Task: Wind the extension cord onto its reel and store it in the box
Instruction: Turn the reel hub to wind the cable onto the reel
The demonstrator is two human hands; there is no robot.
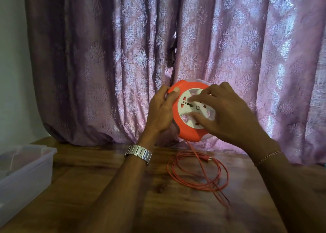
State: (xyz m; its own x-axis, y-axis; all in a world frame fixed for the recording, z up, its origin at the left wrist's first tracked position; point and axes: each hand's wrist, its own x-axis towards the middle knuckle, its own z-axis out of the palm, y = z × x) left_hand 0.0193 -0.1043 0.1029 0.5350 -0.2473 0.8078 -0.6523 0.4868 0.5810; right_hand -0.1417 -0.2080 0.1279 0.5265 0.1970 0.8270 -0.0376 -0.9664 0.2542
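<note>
I hold an orange round cord reel (pixel 185 132) with a white socket face upright above the table. My left hand (pixel 163 109) grips its left rim, thumb on the orange edge. My right hand (pixel 227 114) lies on the white face, with fingers spread over the sockets. A thin orange cord (pixel 197 172) hangs from the reel's bottom and lies in loose loops on the table below. Its plug (pixel 207 159) rests among the loops. The clear plastic box (pixel 24 169) stands at the left edge of the table.
The wooden table (pixel 123 188) runs under my arms. A purple patterned curtain (pixel 123 56) hangs right behind the reel and drapes onto the table's back edge. A pale wall shows at the far left.
</note>
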